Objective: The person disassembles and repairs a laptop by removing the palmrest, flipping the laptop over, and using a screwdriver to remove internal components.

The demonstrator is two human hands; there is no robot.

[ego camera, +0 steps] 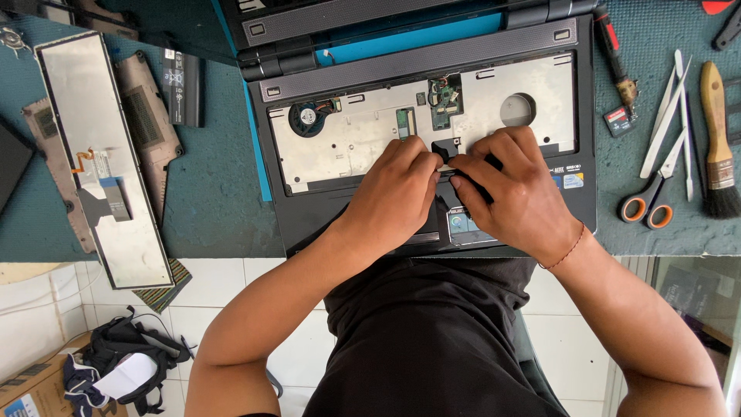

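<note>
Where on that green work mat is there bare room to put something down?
The widest bare patch of mat lies between the brown cover panel and the open laptop. It is crowded to the laptop's right, where scissors, a brush and a screwdriver lie close together. Both hands, the left hand and the right hand, cover the laptop's middle.

Both forearms bare, no sleeves visible up to elbows. Left hand (397, 189): no ring, no watch, no glove. Right hand (513, 185): likewise ungloved, no ring seen; thin reddish-orange cord bracelet (566, 252) around wrist, single strand, plain. Torso in black shirt (432, 340), soft fabric, creased folds across front, no print visible. Fingernails short, unpainted where visible.
</note>
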